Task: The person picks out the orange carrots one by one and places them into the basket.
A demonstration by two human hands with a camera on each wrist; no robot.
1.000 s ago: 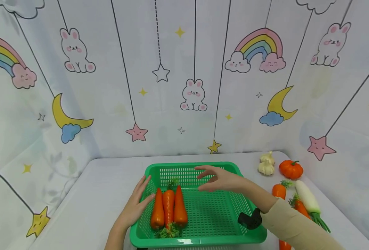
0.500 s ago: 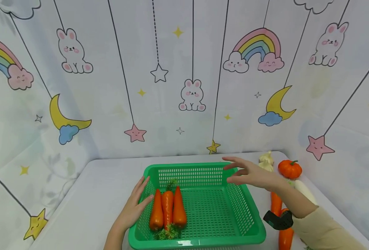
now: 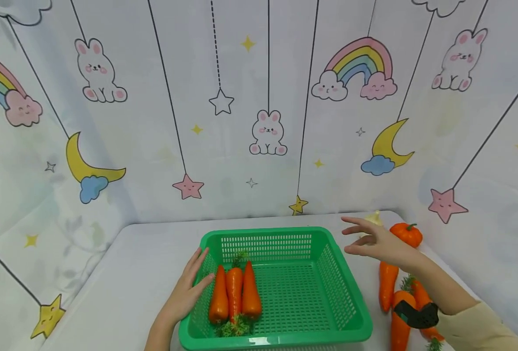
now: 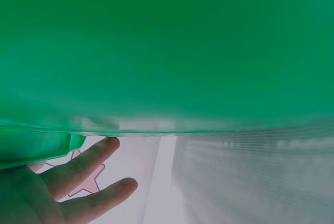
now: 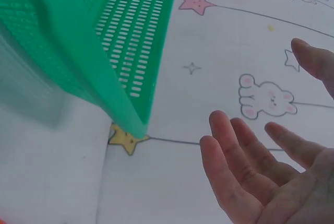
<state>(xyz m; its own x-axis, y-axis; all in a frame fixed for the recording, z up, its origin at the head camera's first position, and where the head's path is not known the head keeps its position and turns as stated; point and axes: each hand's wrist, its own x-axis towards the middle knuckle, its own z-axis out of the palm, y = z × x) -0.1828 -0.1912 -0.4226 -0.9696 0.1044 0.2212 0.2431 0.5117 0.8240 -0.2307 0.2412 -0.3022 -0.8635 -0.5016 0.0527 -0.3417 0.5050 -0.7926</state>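
Observation:
A green plastic basket (image 3: 274,341) stands at the centre of the head view, with three orange carrots (image 3: 251,295) lying side by side in its left part. My left hand (image 3: 188,291) rests on the basket's left rim, fingers extended. In the left wrist view the basket's green side (image 4: 167,51) fills the upper part, above that hand (image 4: 36,198). Past the basket's right rim, my right hand (image 3: 379,243) hovers with fingers loosely bent and holds nothing. The right wrist view shows this hand (image 5: 282,182) apart from the basket (image 5: 83,41).
Right of the basket lie several carrots (image 3: 387,287), partly covered by my right forearm and its black wrist strap (image 3: 417,314). Behind my right hand are a small orange pumpkin (image 3: 406,234) and partly hidden garlic (image 3: 374,218). A cartoon-printed cloth (image 3: 224,156) hangs behind the white table (image 3: 153,253).
My right hand has moved right, from above the basket to beyond its right rim. The left hand stays on the left rim. The white radish is now hidden by my right arm.

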